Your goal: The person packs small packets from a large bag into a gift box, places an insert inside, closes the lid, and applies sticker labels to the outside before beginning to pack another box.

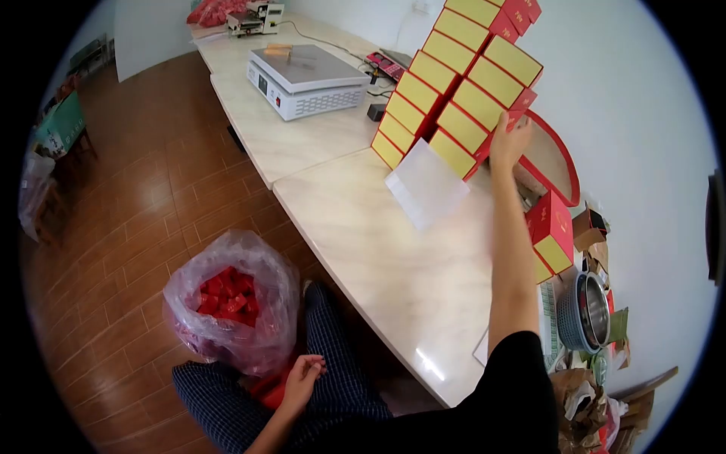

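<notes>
Tabletop point(378, 257) holds stacked boxes point(463, 127)—yellow faces cameraward, long edges crosswise—right hand point(511, 139) against them, grip unclear.

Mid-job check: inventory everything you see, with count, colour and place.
Table: one run, pale, centre
Stacked boxes: many, red and yellow, table's back
Loose boxes: at least two, red and yellow, right
Sheet: one, whitish, before stacked boxes
Flat-topped machine: one, white and grey, table's left
Smaller machine: one, pale, far end
Plastic bag: one, clear, lower left
Packets: many, red, inside plastic bag
Basket: one, blue-grey, right
Bowl: one, silver, at basket
Paper bags: uncounted, brown, lower right
Carton: one, green, far left
Trousers: one pair, dark blue, bottom
Left hand: one, bare, over trousers
Right hand: one, bare, at stacked boxes
</notes>
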### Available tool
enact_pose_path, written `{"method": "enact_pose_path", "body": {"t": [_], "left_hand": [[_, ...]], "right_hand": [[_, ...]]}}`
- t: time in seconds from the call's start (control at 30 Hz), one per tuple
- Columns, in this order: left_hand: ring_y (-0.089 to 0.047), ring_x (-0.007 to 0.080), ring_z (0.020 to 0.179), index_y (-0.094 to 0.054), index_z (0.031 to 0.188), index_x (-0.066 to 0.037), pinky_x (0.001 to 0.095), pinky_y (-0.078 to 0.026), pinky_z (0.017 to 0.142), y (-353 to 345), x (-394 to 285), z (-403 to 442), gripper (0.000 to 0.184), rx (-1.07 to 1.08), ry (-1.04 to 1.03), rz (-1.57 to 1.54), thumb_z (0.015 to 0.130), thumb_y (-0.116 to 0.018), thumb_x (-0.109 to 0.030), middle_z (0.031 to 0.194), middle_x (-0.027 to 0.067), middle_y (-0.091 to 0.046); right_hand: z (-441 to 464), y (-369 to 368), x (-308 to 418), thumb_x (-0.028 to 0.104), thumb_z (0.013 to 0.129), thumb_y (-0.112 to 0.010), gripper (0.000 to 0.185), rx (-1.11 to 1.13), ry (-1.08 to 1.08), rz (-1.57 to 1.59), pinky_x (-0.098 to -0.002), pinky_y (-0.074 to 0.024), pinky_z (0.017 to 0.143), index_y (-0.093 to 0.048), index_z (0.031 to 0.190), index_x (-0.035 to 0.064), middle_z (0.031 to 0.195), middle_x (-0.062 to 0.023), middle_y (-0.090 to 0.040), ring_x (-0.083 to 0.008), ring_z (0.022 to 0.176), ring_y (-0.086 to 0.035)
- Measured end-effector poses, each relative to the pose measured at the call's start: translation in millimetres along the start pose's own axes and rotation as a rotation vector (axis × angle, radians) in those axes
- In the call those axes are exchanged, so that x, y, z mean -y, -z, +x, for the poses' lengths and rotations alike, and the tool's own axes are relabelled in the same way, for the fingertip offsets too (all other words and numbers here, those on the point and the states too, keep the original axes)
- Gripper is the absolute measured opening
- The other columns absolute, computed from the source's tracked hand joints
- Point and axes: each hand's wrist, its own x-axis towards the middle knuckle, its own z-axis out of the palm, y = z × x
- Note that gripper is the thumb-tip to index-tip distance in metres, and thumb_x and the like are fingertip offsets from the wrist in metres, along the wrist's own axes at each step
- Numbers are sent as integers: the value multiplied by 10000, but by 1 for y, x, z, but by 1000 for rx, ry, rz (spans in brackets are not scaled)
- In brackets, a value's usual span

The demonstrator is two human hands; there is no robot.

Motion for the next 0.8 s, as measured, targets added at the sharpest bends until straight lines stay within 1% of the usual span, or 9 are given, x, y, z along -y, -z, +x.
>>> {"method": "enact_pose_path", "body": {"t": [0.1,0.17,0.23,0.33,0.43,0.5,0.53,0.73,0.8], "left_hand": [[-594,144,957,-548,1140,-49,261,-454,827,3,9,-2,194,16,18,60,968,-512,-132,1073,65,-612],[-592,166,982,-541,1155,-33,283,-453,841,8,11,-4,214,28,50,102,980,-473,-136,1107,81,-597],[-592,164,980,-541,1157,-33,286,-455,845,13,13,-3,217,41,54,129,979,-473,-139,1095,80,-600],[-593,164,977,-542,1160,-37,286,-456,849,15,10,-4,223,31,54,149,979,-478,-149,1091,81,-604],[-598,168,977,-542,1166,-44,289,-460,850,9,-1,-6,231,15,42,147,978,-486,-165,1096,83,-607],[-600,142,964,-553,1141,-38,266,-466,823,5,1,-5,206,-13,57,121,983,-493,-156,1087,73,-614],[-600,142,964,-553,1141,-38,266,-466,823,4,3,-5,206,-20,55,117,983,-493,-156,1087,73,-614],[-598,145,970,-553,1147,-40,265,-463,828,5,24,-8,217,28,62,85,982,-497,-170,1097,77,-614],[-598,149,975,-553,1154,-45,267,-462,826,8,24,-11,225,26,74,99,979,-505,-178,1098,80,-616]], "right_hand": [[-97,11,-30,352,837,-681,781,-61,31,79,-433,-354,1017,-330,1353,-118,1249,-290,-480,-385,1154,-479],[-158,5,-69,357,840,-686,758,32,-195,20,-403,-403,953,-355,1319,-128,1175,-267,-507,-355,1051,-518],[-197,6,-86,362,843,-688,635,285,-451,171,-363,-453,861,-473,1231,-92,1089,-223,-547,-298,916,-564],[-228,8,-74,287,864,-669,401,465,-404,57,-351,-474,768,-583,1088,-34,1005,-160,-596,-270,796,-582],[-236,9,-32,145,854,-641,201,344,-137,119,-366,-472,728,-624,997,5,948,-112,-624,-284,763,-586],[-234,9,-5,37,798,-623,228,286,476,9,-406,-461,731,-614,1025,16,990,-98,-640,-290,831,-599],[-237,7,1,14,740,-633,313,358,561,20,-422,-458,813,-606,1052,18,1061,-106,-648,-279,940,-613],[-269,-31,25,70,746,-633,321,558,783,-35,-411,-430,955,-616,1062,14,1085,-126,-654,-291,1062,-597],[-273,-41,28,80,760,-622,290,615,772,-70,-419,-442,915,-618,1041,9,1038,-131,-662,-293,1018,-607]]}}
